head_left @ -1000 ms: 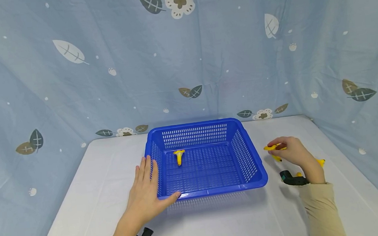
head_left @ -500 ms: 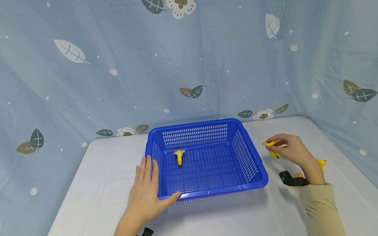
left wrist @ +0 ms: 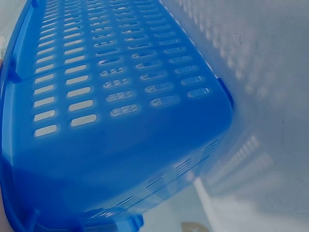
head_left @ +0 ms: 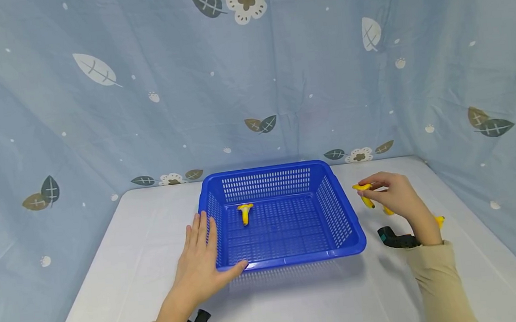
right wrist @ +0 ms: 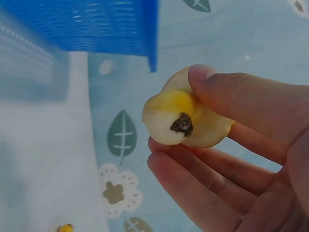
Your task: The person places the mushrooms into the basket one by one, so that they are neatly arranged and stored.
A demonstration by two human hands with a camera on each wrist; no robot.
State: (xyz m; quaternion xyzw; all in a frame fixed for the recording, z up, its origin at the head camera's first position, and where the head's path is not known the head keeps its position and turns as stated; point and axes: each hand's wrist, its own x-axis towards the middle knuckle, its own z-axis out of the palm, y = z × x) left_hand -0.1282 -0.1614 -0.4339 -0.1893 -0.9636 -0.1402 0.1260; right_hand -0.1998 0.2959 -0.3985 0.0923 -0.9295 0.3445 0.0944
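Note:
My right hand [head_left: 396,194] pinches a small yellow toy banana [head_left: 367,202] between thumb and fingers, above the table to the right of the blue basket [head_left: 291,262]. In the right wrist view, the banana [right wrist: 161,121] shows its dark tip and pale, flared peel flaps. My left hand [head_left: 198,262] rests at the basket's front left corner, fingers straight along the left rim and thumb on the front rim. Another toy banana [head_left: 245,215] lies inside the basket towards the left. The left wrist view is filled by the basket's slotted wall [left wrist: 116,130].
On the white table [head_left: 300,307], a yellow piece [head_left: 387,210] lies below the right hand, and another yellow piece [head_left: 439,221] is partly hidden by the right wrist. A blue patterned curtain [head_left: 250,79] hangs behind the table.
My right hand has risen and moved slightly left with the toy banana, uncovering a yellow piece beneath it. The left hand and basket have stayed put.

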